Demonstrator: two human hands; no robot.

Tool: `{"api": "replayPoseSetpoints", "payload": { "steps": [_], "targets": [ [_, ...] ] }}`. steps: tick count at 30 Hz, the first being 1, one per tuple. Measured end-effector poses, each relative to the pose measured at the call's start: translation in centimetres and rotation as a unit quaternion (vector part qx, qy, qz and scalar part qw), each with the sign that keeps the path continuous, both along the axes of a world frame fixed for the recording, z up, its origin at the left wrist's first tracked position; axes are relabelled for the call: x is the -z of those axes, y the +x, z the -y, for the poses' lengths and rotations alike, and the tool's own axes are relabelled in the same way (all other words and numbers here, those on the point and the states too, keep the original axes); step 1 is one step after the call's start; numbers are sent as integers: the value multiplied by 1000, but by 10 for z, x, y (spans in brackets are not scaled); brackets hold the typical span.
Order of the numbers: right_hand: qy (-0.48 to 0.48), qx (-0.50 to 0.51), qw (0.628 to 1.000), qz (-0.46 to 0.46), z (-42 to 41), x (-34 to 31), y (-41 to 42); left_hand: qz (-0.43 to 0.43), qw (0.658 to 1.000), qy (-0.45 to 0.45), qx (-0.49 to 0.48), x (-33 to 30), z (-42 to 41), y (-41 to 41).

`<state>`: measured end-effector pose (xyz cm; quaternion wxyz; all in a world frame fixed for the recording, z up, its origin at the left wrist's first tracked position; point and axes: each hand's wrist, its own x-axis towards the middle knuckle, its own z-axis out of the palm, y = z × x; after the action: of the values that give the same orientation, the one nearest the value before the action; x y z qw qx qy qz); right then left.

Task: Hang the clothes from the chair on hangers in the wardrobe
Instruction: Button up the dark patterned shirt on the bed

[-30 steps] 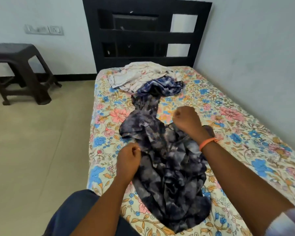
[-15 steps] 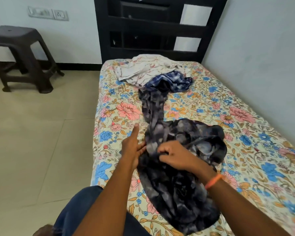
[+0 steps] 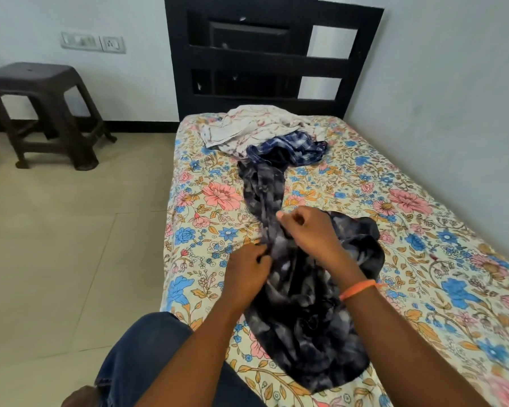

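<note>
A dark blue-grey mottled garment lies bunched lengthwise on the floral bed sheet. My left hand pinches its left edge with curled fingers. My right hand, with an orange band at the wrist, grips a fold of the same garment just beyond the left hand. Further up the bed lie a blue checked garment and a cream patterned garment. No hanger or wardrobe is in view.
A dark headboard stands at the bed's far end, with a pale wall along the right side. A dark plastic stool stands on the tiled floor at the left. My knee in blue jeans is beside the bed.
My left hand's fingers, straight half a second ago, have curled onto the garment's edge. My right hand has moved up the cloth and taken a new fold. The view has shifted slightly.
</note>
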<state>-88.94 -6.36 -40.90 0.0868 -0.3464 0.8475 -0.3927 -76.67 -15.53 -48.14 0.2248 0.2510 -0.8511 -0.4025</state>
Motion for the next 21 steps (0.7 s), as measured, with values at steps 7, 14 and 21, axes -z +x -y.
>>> {"api": "replayPoseSetpoints", "payload": {
  "steps": [7,14,21],
  "targets": [
    [128,17,988,83,21,23,-18,118,925,201,300,-7,-21,17],
    [8,-89,994,68,-33,28,25,-3,925,379,-25,-16,3,11],
    [29,-232,921,311,-84,31,58,-81,808,578,-80,-5,-3,5]
  ]
}}
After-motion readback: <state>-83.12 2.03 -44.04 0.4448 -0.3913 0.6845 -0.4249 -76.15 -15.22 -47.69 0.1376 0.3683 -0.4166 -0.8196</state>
